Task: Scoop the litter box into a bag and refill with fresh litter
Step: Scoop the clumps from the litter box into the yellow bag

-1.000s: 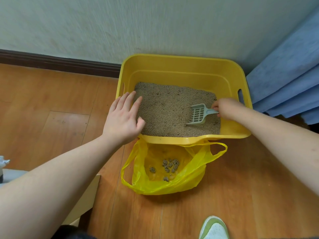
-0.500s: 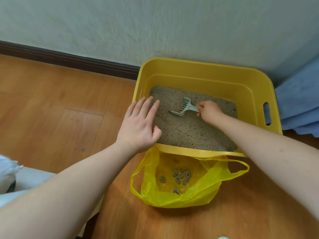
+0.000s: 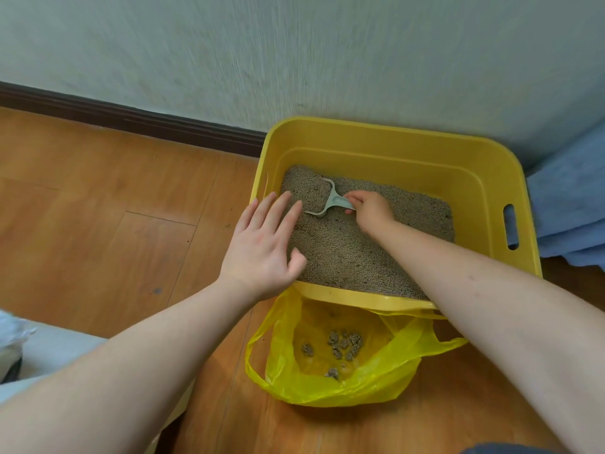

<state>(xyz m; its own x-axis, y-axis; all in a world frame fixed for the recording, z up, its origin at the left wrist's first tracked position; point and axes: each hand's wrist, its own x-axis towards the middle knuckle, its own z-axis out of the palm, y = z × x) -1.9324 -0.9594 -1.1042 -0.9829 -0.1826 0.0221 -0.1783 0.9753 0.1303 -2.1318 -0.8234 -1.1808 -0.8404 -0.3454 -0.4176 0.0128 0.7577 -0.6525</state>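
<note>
One yellow litter box [image 3: 386, 149] sits on the wooden floor [image 3: 98, 198], its far side close to the pale wall [image 3: 294, 54] and the dark baseboard [image 3: 131, 121]. Inside it lies one bed of grey-brown litter [image 3: 353, 253], filling the bottom of the box. There is one scoop [image 3: 322, 199], pale grey-green, at the far left corner of the litter, its wide mouth heaped with grains. The right hand [image 3: 370, 209] has its fingers curled round the scoop's handle and grips it there. The left hand [image 3: 265, 247] is spread with straight fingers over the box's left rim, fingertips above the litter just beside the scoop; it holds nothing, and I cannot tell whether the palm rests on the rim or only hovers.

Just in front of the box, touching its near wall, stands one yellow plastic bag [image 3: 330, 385], mouth wide open, two handle loops flopping outward. In its bottom lie several small grey clumps [image 3: 343, 345], roughly three little groups, too bunched to count singly.

At the right edge hangs one blue curtain [image 3: 569, 208]. At the lower left, one pale object [image 3: 49, 352] shows, too cropped to name.
</note>
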